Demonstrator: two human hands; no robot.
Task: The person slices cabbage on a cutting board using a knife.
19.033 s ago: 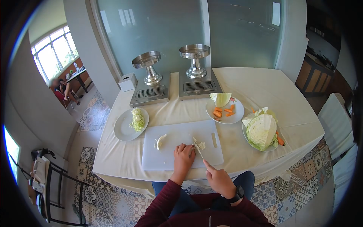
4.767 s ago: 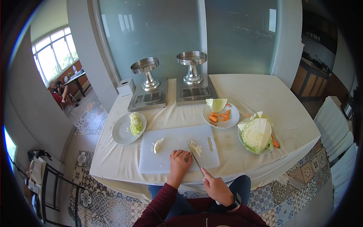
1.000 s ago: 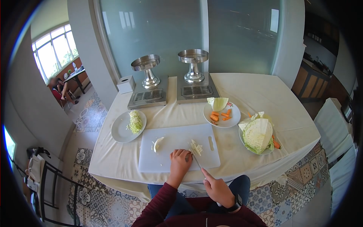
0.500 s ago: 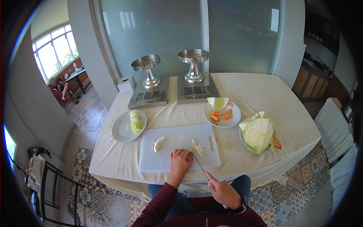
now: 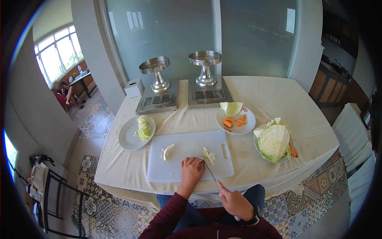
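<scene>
On the white cutting board, my left hand is closed, fingers curled down over a piece of cabbage mostly hidden beneath them. My right hand grips a knife by its handle, and the blade tip lies against the board right beside my left fingertips. Thin cabbage shreds are piled just past the blade. A curved pale cabbage piece rests on the board's left half, with small bits around it.
Left of the board, a plate holds shredded cabbage. Behind it on the right, another plate carries carrot pieces and a cabbage leaf. A large cut cabbage sits far right. Two metal stands are at the back.
The whole view has shifted slightly. Both hands and the knife keep nearly the same positions over the board.
</scene>
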